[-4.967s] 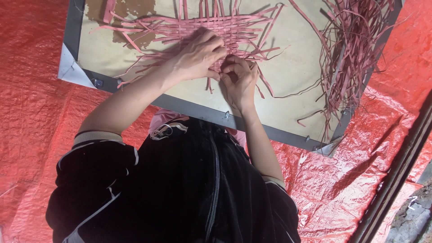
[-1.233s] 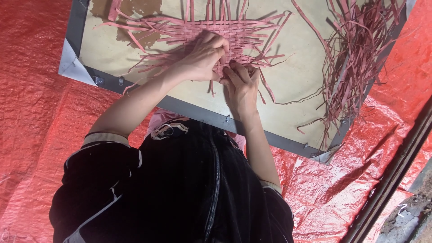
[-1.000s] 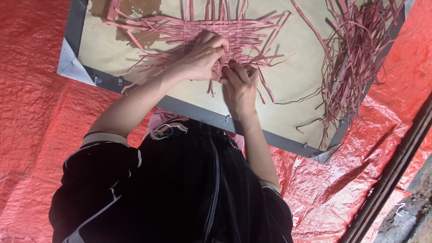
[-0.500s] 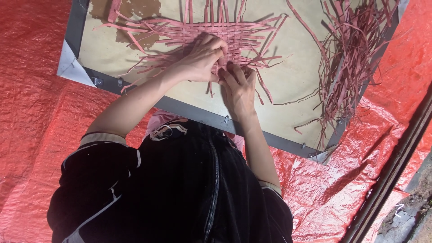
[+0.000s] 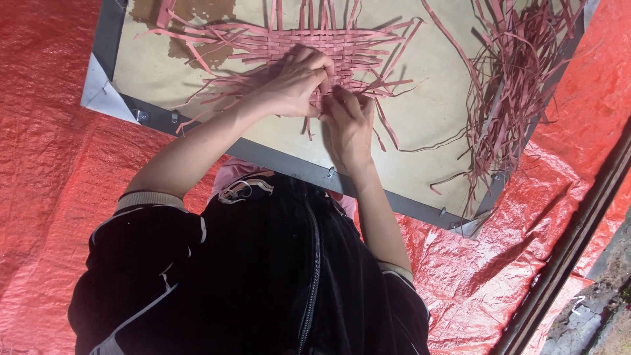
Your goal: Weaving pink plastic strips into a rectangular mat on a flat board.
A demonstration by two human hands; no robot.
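Little change: my left hand stays curled, clamped on the pink woven mat's near edge, mid board; right hand touching it, grip unclear, same spot still being woven

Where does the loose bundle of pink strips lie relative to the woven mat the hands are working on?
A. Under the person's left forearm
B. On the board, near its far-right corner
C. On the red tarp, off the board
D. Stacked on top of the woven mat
B: the loose bundle of pink strips lies on the board, right of the woven mat, clear of both hands.
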